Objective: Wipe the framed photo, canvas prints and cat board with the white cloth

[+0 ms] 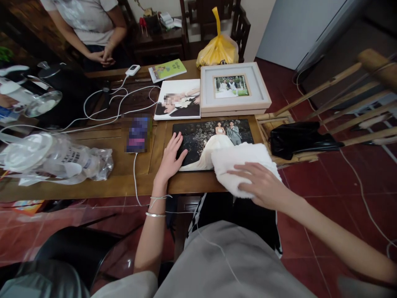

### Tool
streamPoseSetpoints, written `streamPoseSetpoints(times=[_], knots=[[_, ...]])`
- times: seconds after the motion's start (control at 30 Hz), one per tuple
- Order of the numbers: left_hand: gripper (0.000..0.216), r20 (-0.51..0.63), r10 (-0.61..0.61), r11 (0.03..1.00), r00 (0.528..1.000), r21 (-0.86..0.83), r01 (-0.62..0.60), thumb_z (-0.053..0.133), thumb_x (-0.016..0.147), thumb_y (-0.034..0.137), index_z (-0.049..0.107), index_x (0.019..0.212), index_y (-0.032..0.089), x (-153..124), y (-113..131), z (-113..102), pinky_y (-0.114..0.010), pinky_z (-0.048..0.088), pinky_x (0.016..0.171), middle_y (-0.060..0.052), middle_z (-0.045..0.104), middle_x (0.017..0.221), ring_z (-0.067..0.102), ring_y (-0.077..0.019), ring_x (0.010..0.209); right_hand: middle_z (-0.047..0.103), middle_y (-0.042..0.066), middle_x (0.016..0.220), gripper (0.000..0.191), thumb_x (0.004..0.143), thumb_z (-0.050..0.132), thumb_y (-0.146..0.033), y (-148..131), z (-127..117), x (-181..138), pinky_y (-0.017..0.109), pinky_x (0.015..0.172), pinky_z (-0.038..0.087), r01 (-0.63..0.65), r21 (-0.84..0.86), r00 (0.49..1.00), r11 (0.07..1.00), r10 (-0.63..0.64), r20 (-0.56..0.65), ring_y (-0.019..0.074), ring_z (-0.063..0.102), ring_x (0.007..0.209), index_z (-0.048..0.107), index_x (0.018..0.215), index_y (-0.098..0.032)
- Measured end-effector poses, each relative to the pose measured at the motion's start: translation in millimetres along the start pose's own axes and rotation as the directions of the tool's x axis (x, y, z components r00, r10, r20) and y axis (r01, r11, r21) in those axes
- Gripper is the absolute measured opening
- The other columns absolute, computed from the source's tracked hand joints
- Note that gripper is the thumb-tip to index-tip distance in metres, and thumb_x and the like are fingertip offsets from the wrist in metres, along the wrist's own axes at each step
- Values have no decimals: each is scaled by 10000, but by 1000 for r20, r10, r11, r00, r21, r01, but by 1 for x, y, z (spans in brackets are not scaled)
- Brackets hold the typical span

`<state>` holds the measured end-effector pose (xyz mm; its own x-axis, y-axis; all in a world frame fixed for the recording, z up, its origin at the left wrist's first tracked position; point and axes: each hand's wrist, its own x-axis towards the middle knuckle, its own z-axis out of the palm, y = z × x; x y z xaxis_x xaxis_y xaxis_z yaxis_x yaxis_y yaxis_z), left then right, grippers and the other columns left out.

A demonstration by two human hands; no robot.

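Observation:
A dark wedding photo panel (198, 142) lies flat near the table's front edge, showing a couple, one in a long white gown. My left hand (171, 156) rests on its left end, fingers stretched out and thumb apart. Over the lower right corner of the panel lies a folded white fluffy cloth (245, 159), which hides that corner. My right hand (259, 182) holds this cloth from above, its fingers spread across it. Part of the cloth hangs past the table edge.
Behind the panel are a second photo panel (180, 111), a framed photo (263, 99), a green booklet (167, 70) and a yellow bag (220, 51). A phone (136, 134) on a cable, a plastic-wrapped cup (40, 149) and a black pot (58, 99) stand left. A person (89, 25) sits opposite.

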<state>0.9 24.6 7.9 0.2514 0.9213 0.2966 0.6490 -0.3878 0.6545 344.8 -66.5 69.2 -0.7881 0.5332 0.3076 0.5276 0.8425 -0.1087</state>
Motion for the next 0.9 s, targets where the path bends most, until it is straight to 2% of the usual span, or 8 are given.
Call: streamPoseSetpoints(times=[0.1, 0.23, 0.37, 0.47, 0.57, 0.73, 0.8, 0.9], knots=[[576, 6, 1, 1000, 1000, 3, -1, 482, 1038, 547, 424, 1564, 318, 0, -1, -1, -618, 217, 1268, -89, 393, 1661, 278, -294, 1581, 720, 152, 1216, 472, 681, 535, -26, 41, 3, 40, 452, 903, 485, -51, -70, 997, 996, 54, 47, 317, 652, 1093, 697, 1087, -204], [556, 7, 8, 1000, 1000, 5, -8, 463, 1050, 525, 444, 1554, 291, 1, -3, -1, -592, 234, 1270, -96, 405, 1654, 292, -282, 1576, 692, 124, 927, 482, 709, 505, -54, 98, 9, 97, 371, 717, 407, -192, -159, 969, 968, 213, 125, 303, 613, 884, 650, 1149, -188], [538, -8, 3, 1000, 1000, 0, -3, 456, 1056, 504, 454, 1547, 284, 1, -4, 1, -580, 243, 1271, -97, 417, 1647, 292, -276, 1577, 670, 130, 915, 465, 723, 487, -50, 119, 14, 112, 375, 714, 382, -249, -175, 959, 952, 268, 93, 316, 587, 879, 631, 1147, -178], [536, -23, 9, 1000, 1000, 4, -9, 451, 1057, 499, 463, 1541, 269, 1, -4, 3, -575, 249, 1271, -107, 428, 1639, 301, -278, 1573, 701, 167, 1080, 459, 707, 502, -32, 99, 16, 90, 428, 821, 444, -180, -118, 978, 977, 190, 80, 345, 612, 1030, 648, 1117, -179], [536, -32, 17, 1000, 999, 9, -17, 443, 1059, 503, 461, 1542, 271, 1, -4, 4, -571, 251, 1272, -107, 433, 1636, 300, -276, 1573, 689, 167, 1290, 461, 699, 507, 13, 56, 16, 53, 508, 984, 451, -53, -56, 998, 997, 55, 33, 359, 577, 1249, 685, 1073, -191], [559, -9, 11, 1000, 1000, 27, -11, 399, 1070, 526, 418, 1568, 274, 0, -2, 3, -559, 230, 1284, -101, 397, 1658, 284, -266, 1580, 672, 72, 1394, 465, 689, 527, 27, -12, 8, 10, 563, 1050, 439, 9, 30, 1000, 1000, -9, 16, 351, 566, 1305, 720, 1006, -253], [563, -7, 9, 1000, 1000, 25, -8, 366, 1076, 541, 405, 1575, 284, 0, -3, 2, -548, 220, 1291, -90, 384, 1666, 280, -255, 1581, 672, 69, 1393, 480, 692, 535, 18, -18, 6, 12, 546, 1028, 454, 19, 55, 999, 998, -21, 36, 347, 573, 1291, 721, 1036, -259], [574, -8, 12, 1000, 1000, 17, -12, 326, 1079, 562, 411, 1573, 283, 0, -5, 2, -531, 217, 1298, -84, 375, 1672, 290, -245, 1578, 690, 116, 1333, 496, 713, 539, -3, 0, 9, 36, 528, 1014, 449, 17, 49, 998, 999, -20, 59, 338, 576, 1259, 706, 1117, -237]])
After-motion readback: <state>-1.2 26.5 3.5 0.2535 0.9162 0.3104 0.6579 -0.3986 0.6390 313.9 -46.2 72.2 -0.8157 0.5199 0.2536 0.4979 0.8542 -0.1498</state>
